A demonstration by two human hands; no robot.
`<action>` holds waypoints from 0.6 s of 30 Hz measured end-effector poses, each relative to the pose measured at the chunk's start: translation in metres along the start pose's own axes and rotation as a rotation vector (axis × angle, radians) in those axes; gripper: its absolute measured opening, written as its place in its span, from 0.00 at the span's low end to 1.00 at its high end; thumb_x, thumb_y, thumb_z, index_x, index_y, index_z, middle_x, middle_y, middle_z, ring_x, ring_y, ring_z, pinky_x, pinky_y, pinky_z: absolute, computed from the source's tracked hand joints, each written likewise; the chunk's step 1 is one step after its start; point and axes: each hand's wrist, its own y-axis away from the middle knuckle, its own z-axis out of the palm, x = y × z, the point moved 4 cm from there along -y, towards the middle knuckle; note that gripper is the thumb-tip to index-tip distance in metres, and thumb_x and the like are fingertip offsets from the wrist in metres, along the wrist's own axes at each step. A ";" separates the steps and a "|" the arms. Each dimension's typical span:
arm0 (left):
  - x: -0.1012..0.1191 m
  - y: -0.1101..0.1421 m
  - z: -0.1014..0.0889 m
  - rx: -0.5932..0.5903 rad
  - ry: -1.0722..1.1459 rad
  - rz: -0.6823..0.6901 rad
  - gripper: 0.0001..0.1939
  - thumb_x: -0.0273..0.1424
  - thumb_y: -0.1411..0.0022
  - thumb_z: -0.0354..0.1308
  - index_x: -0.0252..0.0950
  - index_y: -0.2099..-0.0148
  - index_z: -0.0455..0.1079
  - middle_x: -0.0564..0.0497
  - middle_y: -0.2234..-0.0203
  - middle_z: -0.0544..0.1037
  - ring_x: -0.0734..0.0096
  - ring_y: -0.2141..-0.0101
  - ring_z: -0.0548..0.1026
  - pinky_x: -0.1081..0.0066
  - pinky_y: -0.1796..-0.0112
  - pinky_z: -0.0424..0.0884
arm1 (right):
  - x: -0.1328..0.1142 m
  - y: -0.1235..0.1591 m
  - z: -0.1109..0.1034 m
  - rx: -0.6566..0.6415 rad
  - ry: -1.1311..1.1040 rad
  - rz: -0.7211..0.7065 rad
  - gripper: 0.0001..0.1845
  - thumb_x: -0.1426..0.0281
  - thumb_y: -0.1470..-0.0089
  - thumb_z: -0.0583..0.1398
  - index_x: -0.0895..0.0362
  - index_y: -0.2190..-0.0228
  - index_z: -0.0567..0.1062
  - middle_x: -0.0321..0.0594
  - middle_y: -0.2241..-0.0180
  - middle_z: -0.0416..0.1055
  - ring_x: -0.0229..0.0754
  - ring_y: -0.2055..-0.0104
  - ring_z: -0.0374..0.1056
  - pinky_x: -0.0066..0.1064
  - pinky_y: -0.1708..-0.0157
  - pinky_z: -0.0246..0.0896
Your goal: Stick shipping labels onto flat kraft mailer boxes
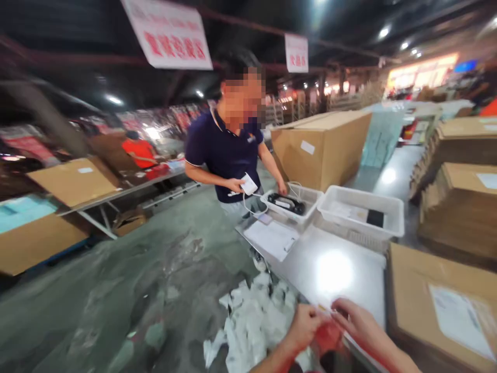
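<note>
Low in the view, at the near edge of the shiny metal table (pixel 287 269), my two hands are close together in front of my body. My left hand (pixel 305 327) is closed, its thumb and fingers pressed together. My right hand (pixel 359 324) comes in from the right, its fingers bent toward the left hand. A small pale thing with a yellowish spot (pixel 322 307) shows between the fingertips; it is too blurred to name. Red cloth (pixel 329 334) lies just below the hands. Left of them is a heap of crumpled white plastic (pixel 252 321).
A co-worker (pixel 229 145) stands across the table corner, holding a white box (pixel 248 184) with a cable. Two white plastic bins (pixel 398 217) and a clipboard (pixel 269 238) lie on the table. Cardboard boxes (pixel 411 280) stand at right; a large carton (pixel 341 145) is behind.
</note>
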 end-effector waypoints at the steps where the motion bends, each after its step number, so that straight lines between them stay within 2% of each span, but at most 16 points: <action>1: -0.002 0.003 -0.002 0.004 -0.020 -0.003 0.17 0.45 0.59 0.67 0.38 0.82 0.69 0.52 0.84 0.69 0.63 0.74 0.70 0.59 0.63 0.67 | -0.002 0.004 0.002 -0.027 0.032 -0.008 0.15 0.55 0.49 0.56 0.52 0.74 0.74 0.41 0.72 0.74 0.47 0.69 0.68 0.36 0.67 0.61; 3: -0.011 0.004 -0.003 -0.047 -0.002 -0.049 0.14 0.42 0.58 0.67 0.36 0.76 0.73 0.51 0.78 0.74 0.63 0.70 0.71 0.61 0.60 0.67 | 0.001 0.008 0.005 -0.046 0.075 0.005 0.13 0.59 0.46 0.54 0.53 0.74 0.73 0.41 0.73 0.73 0.44 0.69 0.66 0.34 0.67 0.58; 6: -0.028 -0.001 -0.001 -0.108 0.040 -0.094 0.18 0.37 0.56 0.67 0.37 0.62 0.75 0.51 0.67 0.80 0.64 0.64 0.74 0.65 0.56 0.68 | 0.016 0.011 0.006 -0.019 0.107 0.055 0.10 0.65 0.43 0.53 0.55 0.70 0.72 0.40 0.70 0.73 0.42 0.67 0.66 0.32 0.66 0.57; 11: -0.053 -0.017 0.015 -0.143 0.001 -0.149 0.15 0.40 0.54 0.66 0.34 0.69 0.74 0.51 0.74 0.79 0.66 0.71 0.74 0.67 0.65 0.69 | 0.047 0.016 0.002 0.031 0.175 0.097 0.08 0.68 0.40 0.54 0.55 0.68 0.72 0.39 0.68 0.72 0.40 0.66 0.66 0.30 0.66 0.59; 14: -0.073 -0.029 0.021 -0.102 -0.009 -0.182 0.15 0.40 0.54 0.67 0.33 0.69 0.75 0.51 0.75 0.79 0.67 0.72 0.73 0.69 0.68 0.69 | 0.069 0.013 0.005 0.010 0.229 0.118 0.09 0.67 0.39 0.54 0.56 0.66 0.74 0.41 0.66 0.73 0.41 0.64 0.68 0.31 0.64 0.60; 16: -0.090 -0.037 0.017 -0.045 -0.021 -0.212 0.15 0.40 0.55 0.67 0.32 0.70 0.74 0.51 0.77 0.78 0.68 0.74 0.72 0.70 0.70 0.68 | 0.086 0.008 0.008 0.006 0.248 0.149 0.12 0.66 0.39 0.54 0.56 0.57 0.74 0.46 0.59 0.73 0.44 0.60 0.69 0.33 0.61 0.62; 18: -0.109 -0.045 0.009 0.027 -0.032 -0.237 0.15 0.39 0.55 0.67 0.32 0.72 0.73 0.52 0.78 0.76 0.69 0.75 0.71 0.71 0.72 0.66 | 0.108 0.001 0.011 0.044 0.258 0.247 0.21 0.65 0.39 0.55 0.55 0.46 0.68 0.50 0.47 0.69 0.47 0.54 0.69 0.35 0.57 0.62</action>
